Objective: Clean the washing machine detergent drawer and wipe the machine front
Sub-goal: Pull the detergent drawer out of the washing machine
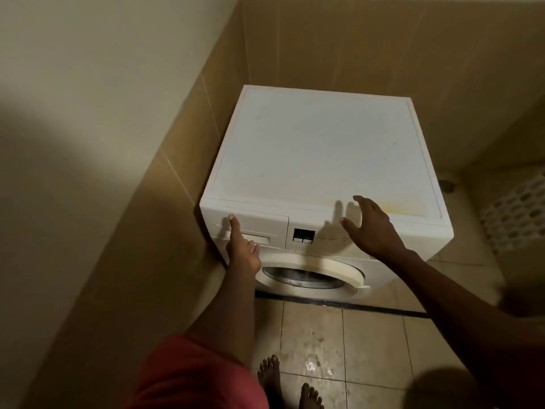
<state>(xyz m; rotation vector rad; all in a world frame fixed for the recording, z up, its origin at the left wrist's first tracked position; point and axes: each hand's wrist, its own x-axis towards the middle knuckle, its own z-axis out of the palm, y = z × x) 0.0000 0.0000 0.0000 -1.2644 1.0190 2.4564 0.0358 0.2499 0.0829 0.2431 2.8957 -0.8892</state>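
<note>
A white front-loading washing machine point(318, 160) stands in a tiled corner. Its detergent drawer point(265, 228) is at the top left of the front and sits flush with the panel. My left hand point(240, 246) is at the drawer front, thumb pointing up against the panel and fingers reaching into the handle recess. My right hand point(371, 225) hovers with spread, relaxed fingers over the front edge of the top, above the control panel, holding nothing. A small dark display point(303, 235) sits beside the drawer. The round door point(309, 276) below is shut.
Beige tiled walls close in on the machine's left and back. A white perforated basket point(519, 211) stands at the right. The floor tiles point(324, 343) in front are wet, and bare feet point(289, 385) stand there. A floor drain point(446, 184) lies behind the machine's right side.
</note>
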